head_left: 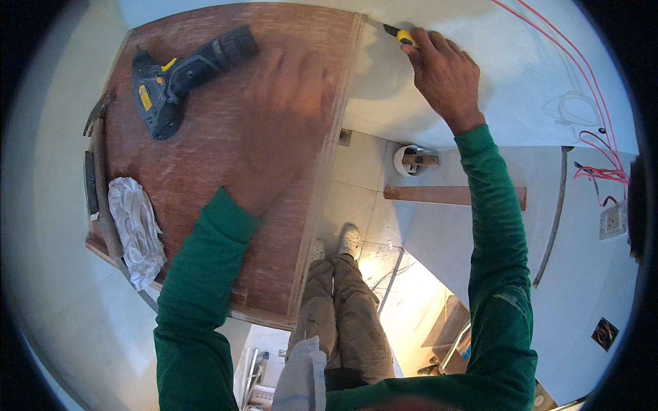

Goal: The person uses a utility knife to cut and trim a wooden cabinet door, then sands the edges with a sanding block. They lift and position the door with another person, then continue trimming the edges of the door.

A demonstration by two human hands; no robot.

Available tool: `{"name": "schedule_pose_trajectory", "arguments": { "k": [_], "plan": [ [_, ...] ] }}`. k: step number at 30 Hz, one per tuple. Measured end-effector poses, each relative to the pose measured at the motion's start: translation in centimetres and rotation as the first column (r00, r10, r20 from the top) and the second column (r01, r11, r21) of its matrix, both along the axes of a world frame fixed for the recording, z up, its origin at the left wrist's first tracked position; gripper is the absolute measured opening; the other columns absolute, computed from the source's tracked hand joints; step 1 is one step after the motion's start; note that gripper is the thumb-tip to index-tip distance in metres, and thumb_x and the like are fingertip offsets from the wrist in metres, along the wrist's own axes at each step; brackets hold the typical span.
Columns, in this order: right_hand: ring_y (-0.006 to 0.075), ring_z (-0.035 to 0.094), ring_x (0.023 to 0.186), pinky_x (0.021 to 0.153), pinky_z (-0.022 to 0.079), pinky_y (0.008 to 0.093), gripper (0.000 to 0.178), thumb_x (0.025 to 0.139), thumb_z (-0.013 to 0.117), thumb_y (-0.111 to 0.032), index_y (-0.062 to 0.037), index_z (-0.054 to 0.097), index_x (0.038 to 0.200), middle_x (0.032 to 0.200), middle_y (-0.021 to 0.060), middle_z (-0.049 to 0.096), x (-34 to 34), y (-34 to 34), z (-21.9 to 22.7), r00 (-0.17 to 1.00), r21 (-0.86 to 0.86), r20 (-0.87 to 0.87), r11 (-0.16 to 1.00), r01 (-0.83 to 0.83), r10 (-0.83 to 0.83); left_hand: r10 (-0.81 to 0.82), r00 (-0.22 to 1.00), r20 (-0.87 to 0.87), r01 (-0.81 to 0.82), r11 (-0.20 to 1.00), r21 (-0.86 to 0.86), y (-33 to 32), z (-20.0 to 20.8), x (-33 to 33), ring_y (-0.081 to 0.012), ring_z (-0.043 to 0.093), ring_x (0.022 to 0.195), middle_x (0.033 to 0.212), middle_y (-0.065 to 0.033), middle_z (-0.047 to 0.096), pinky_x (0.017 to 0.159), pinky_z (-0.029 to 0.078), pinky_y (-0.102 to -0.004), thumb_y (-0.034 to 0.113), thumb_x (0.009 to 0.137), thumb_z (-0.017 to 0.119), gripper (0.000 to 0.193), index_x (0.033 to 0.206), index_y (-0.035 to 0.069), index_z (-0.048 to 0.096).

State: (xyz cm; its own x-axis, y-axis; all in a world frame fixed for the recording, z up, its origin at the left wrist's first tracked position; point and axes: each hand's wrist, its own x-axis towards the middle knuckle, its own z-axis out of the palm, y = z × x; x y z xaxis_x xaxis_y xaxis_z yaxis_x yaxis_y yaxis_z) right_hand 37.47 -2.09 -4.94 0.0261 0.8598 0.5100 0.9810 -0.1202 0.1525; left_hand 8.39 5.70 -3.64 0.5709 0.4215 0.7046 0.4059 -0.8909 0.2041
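Observation:
My right hand [449, 77] is closed around a yellow-and-black utility knife [404, 36]. Its blade points left, toward the far right corner of a reddish-brown wooden board [212, 161]; whether the tip touches the edge I cannot tell. Over the right part of the board is my left hand [284, 103], smeared by motion, so its finger posture is unclear. A dark cordless drill [181, 82] with yellow accents lies on the board, left of that hand. Along the left edge are a hammer [103, 181] and a crumpled white bundle [136, 233], perhaps gloves or cloth.
A wooden strip [456, 196] and a white round container [408, 161] are right of my legs. Red cables [603, 147] hang by a wall socket [612, 221] at the right. A dark flexible conduit [554, 226] runs down the pale wall.

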Motion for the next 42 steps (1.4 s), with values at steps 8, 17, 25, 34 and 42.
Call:
{"name": "schedule_pose_trajectory", "arguments": {
  "k": [8, 17, 25, 34, 42],
  "plan": [
    [0.0323, 0.077, 0.090, 0.071, 0.060, 0.0492, 0.028, 0.115, 0.064, -0.040, -0.0155, 0.064, 0.129, 0.104, 0.0072, 0.074, -0.6, 0.2, -0.2, 0.993, -0.039, 0.078, 0.995, 0.089, -0.085, -0.013, 1.000, -0.010, 0.013, 1.000, -0.012, 0.2, -0.2, -0.4, -0.0391, 0.066, 0.096, 0.103, -0.0159, 0.066, 0.083, 0.058, -0.0508, 0.014, 0.101, 0.076, 0.014, 0.105, 0.002, 0.072],
    [0.0342, 0.078, 0.095, 0.075, 0.058, 0.0516, 0.033, 0.115, 0.064, -0.044, -0.0137, 0.067, 0.128, 0.108, 0.0094, 0.076, -0.6, 0.2, 0.4, 0.999, -0.027, 0.008, 0.998, 0.049, -0.049, -0.012, 1.000, -0.009, 0.011, 0.998, -0.064, 0.1, -0.5, -0.5, -0.0391, 0.067, 0.100, 0.109, -0.0160, 0.067, 0.085, 0.060, -0.0511, 0.015, 0.100, 0.075, 0.016, 0.109, 0.002, 0.069],
    [0.0393, 0.072, 0.087, 0.076, 0.055, 0.0531, 0.033, 0.116, 0.063, -0.038, -0.0091, 0.068, 0.131, 0.105, 0.0165, 0.074, -4.0, -8.1, -1.4, 0.947, 0.182, -0.305, 0.970, 0.161, -0.100, 0.054, 0.998, 0.010, -0.051, 0.975, -0.215, 0.3, 0.8, -0.4, -0.0417, 0.068, 0.107, 0.115, -0.0185, 0.069, 0.094, 0.059, -0.0524, 0.024, 0.103, 0.078, 0.027, 0.119, 0.003, 0.073],
    [0.0197, 0.056, 0.081, 0.075, 0.050, 0.0386, 0.039, 0.120, 0.059, -0.038, -0.0018, 0.064, 0.133, 0.092, 0.0098, 0.063, -15.5, -32.3, -13.1, 0.060, -0.352, -0.920, 0.883, 0.312, -0.388, 0.326, 0.943, -0.070, -0.333, 0.932, -0.140, 3.4, 0.5, 12.8, -0.0439, 0.073, 0.111, 0.120, -0.0212, 0.075, 0.095, 0.059, -0.0553, 0.036, 0.096, 0.087, 0.040, 0.109, 0.000, 0.078],
    [0.0095, 0.043, 0.072, 0.063, 0.038, 0.0313, 0.028, 0.122, 0.052, -0.030, -0.0076, 0.062, 0.109, 0.082, -0.0021, 0.047, -19.1, -46.4, -18.0, -0.332, -0.526, -0.831, 0.826, 0.204, -0.447, 0.349, 0.937, 0.019, -0.340, 0.924, -0.176, 3.9, -0.7, 14.8, -0.0454, 0.079, 0.092, 0.101, -0.0217, 0.080, 0.081, 0.064, -0.0584, 0.014, 0.092, 0.077, 0.012, 0.093, 0.003, 0.082]
  ]
}}
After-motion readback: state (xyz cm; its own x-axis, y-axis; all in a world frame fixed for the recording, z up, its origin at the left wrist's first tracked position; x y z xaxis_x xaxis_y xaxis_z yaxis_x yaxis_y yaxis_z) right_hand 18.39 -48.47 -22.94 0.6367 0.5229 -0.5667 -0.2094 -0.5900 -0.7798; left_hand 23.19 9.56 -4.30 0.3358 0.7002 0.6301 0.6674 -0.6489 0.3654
